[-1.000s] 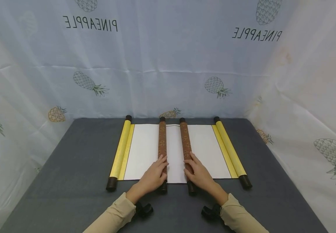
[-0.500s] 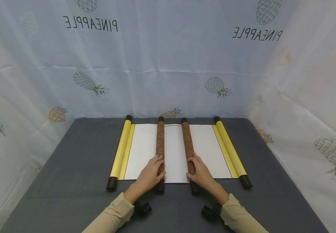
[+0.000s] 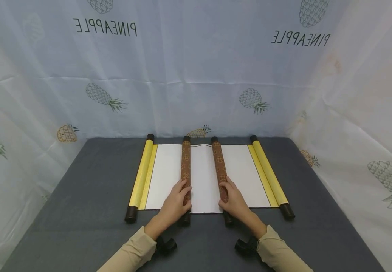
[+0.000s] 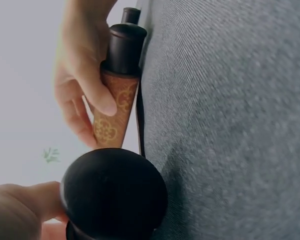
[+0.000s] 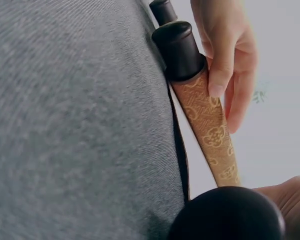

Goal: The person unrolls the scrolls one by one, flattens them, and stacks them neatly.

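A narrow white sheet (image 3: 204,177) shows between two brown patterned scroll rollers with black end knobs. My left hand (image 3: 173,204) grips the left brown roller (image 3: 186,158) near its close end. On the right brown roller (image 3: 218,158) my right hand (image 3: 235,202) holds at about the same height, thumb on the inner side. Both rollers lie over a wider white scroll sheet (image 3: 165,170). In the left wrist view, a black end knob (image 4: 115,192) fills the front, and the right hand (image 4: 85,70) shows beyond. The right wrist view shows the left hand (image 5: 232,55) on its roller.
The wider sheet ends in a yellow roller (image 3: 142,172) on the left and another yellow roller (image 3: 267,166) on the right. Everything lies on a dark grey table (image 3: 97,181). Pineapple-print curtains (image 3: 196,75) enclose its back and sides.
The two brown rollers have moved apart, the left one leftward and the right one slightly rightward, each with its hand. The white strip between them is wider. The yellow rollers stay put.
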{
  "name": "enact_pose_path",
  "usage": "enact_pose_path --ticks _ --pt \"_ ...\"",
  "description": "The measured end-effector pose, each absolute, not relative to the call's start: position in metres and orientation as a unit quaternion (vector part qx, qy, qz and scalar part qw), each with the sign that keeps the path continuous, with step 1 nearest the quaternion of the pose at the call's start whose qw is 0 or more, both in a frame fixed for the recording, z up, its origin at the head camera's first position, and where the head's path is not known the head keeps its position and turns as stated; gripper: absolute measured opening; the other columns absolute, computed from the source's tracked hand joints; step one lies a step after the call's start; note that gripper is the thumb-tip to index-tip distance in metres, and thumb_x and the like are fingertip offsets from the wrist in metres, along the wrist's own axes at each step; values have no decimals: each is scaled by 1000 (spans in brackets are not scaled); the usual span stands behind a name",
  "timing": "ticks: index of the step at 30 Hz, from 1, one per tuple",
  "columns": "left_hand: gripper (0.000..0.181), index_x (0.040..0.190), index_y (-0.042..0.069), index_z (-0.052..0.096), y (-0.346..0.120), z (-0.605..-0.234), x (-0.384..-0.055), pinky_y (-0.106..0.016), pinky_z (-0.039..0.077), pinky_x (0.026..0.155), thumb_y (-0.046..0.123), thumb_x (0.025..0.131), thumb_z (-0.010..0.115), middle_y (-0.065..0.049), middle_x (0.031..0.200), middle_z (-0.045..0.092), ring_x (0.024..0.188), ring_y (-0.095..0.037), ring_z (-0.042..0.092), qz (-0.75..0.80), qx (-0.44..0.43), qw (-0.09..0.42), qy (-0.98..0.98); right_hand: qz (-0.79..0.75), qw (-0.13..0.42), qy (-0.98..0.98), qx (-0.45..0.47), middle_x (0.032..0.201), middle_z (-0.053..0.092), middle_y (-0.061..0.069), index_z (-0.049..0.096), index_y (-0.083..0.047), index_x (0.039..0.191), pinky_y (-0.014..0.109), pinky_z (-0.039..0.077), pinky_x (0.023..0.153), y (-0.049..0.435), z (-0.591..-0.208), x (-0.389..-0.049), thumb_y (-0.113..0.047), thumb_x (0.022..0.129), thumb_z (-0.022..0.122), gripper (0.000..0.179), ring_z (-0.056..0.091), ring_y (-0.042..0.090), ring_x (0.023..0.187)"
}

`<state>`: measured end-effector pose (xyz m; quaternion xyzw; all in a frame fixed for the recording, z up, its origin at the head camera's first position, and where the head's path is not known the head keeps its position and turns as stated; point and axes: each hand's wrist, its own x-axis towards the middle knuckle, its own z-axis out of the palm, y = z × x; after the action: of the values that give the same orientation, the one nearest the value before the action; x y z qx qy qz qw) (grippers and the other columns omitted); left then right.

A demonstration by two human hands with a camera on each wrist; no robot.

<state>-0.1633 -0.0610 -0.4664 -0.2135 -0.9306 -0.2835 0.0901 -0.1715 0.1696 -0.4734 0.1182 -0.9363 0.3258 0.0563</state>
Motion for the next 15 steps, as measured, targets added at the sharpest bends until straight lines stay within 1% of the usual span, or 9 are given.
enact_pose_path --ticks 3,5,8,11,15 --pt "38 121 -2 64 -62 -467 -163 -52 43 108 6 83 64 -25 145 48 140 -43 40 -279 -215 72 -933 314 62 -939 125 147 35 37 57 6 122 50 52 91 170 -475 -171 2 72 67 50 48 50 129" --pt "37 120 -1 66 -63 -468 -163 -52 42 109 7 85 62 -23 146 47 140 -42 39 -269 -212 66 -937 304 70 -941 130 148 35 37 58 7 122 51 51 93 171 -476 -170 2 73 66 50 47 50 130" --pt "34 119 2 67 -64 -468 -162 -50 43 109 10 86 62 -21 146 48 138 -40 43 -249 -203 72 -944 293 78 -944 133 149 35 34 58 7 122 54 48 99 172 -477 -169 3 73 65 50 43 50 133" --pt "33 117 3 68 -66 -468 -161 -49 48 103 14 87 65 -21 143 51 132 -39 50 -238 -188 87 -949 285 81 -947 127 150 35 31 58 7 124 54 46 103 173 -478 -169 2 75 63 49 40 48 137" --pt "31 111 3 67 -68 -467 -161 -46 56 86 16 84 71 -24 136 54 113 -38 62 -252 -165 102 -948 283 71 -950 114 152 35 28 57 5 126 52 47 102 174 -477 -169 -1 78 63 49 41 45 138"
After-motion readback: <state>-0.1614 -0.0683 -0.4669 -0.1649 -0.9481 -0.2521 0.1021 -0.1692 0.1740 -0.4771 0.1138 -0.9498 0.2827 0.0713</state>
